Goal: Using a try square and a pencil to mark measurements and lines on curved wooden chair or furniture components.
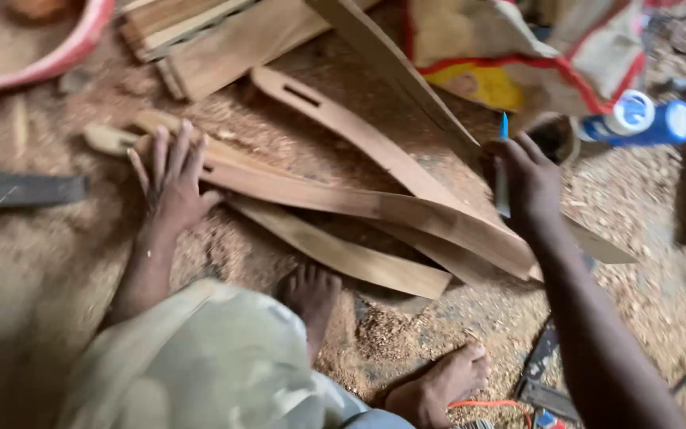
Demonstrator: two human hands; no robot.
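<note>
We see the left hand (172,187) laid flat on the near end of a long curved wooden piece (375,208), its fingers (186,147) spread wide and gripping nothing, just pressing down on the wood. That curved piece runs from under the left hand across the sawdust-covered floor (33,270) toward the right, where it passes just below the right hand (529,187). The right hand has its fingers closed around a blue pen (502,171), held upright with the tip pointing down at the far end of the same piece.

Around it lie several more shaped wooden pieces: one with a slot (335,119) behind it, slanting up to the left, and a flatter strip (343,254) in front of it, touching or nearly touching its underside. Two bare feet (311,295) rest on the sawdust just below the strip, beside a knee in pale cloth.

Behind the slotted piece a stack of planks (216,36) lies at the top of the view, and a red-rimmed basin (65,56) sits in the top left corner. To the right of the pen hand we see a blue and white bottle (637,121) lying on its side, near a woven sack with red edging (549,59). A dark flat bar (17,189) lies on the floor well left of the left hand.
</note>
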